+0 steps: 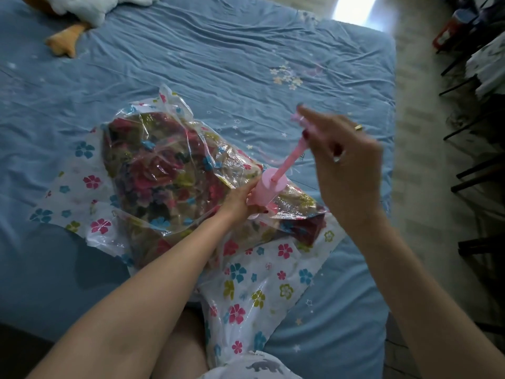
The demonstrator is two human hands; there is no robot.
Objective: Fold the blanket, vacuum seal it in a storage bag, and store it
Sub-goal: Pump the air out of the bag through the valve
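Observation:
A folded floral blanket lies inside a clear storage bag printed with coloured flowers, on the blue bed sheet. A pink hand pump stands on the bag near its right side. My left hand grips the pump's cylinder at its base. My right hand holds the pump's handle, raised above the cylinder with the pink rod drawn out. The right hand is blurred.
A white and orange plush toy lies at the bed's far left corner. The bed's right edge runs beside a pale floor, where dark chair legs and clutter stand. My knee shows under the bag's near end.

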